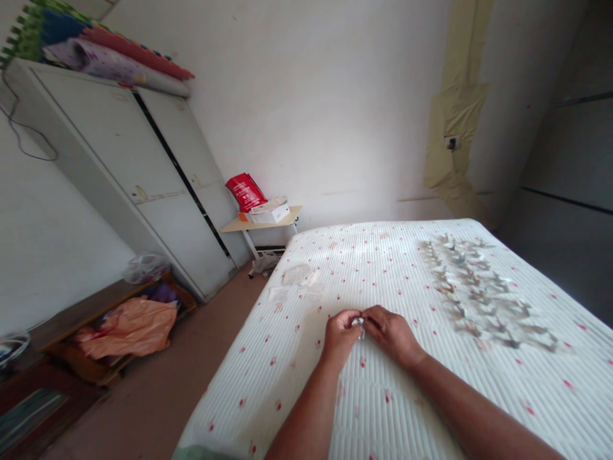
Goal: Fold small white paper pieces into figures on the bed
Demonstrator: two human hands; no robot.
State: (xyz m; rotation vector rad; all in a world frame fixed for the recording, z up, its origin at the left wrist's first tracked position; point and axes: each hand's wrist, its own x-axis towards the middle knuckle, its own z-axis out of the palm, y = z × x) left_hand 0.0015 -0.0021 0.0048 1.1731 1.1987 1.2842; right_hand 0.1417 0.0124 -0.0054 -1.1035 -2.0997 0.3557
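My left hand [341, 333] and my right hand [393, 333] meet over the middle of the bed. Their fingertips pinch a small piece of folded paper [359, 324], pale grey-white, mostly covered by the fingers. On the right side of the bed stand several small folded paper figures [472, 279] in rows, somewhat blurred; they look like paper cranes. Sheets of thin printed paper [301, 275] lie flat on the left part of the bed, beyond my left hand.
A white ribbed bedspread [383, 396] with red dots covers the bed. Past its far left corner is a small table [234, 225] with a red bag [246, 191] and a white box [272, 213]. A grey cabinet [119, 147] and a low wooden bench [57, 326] stand left.
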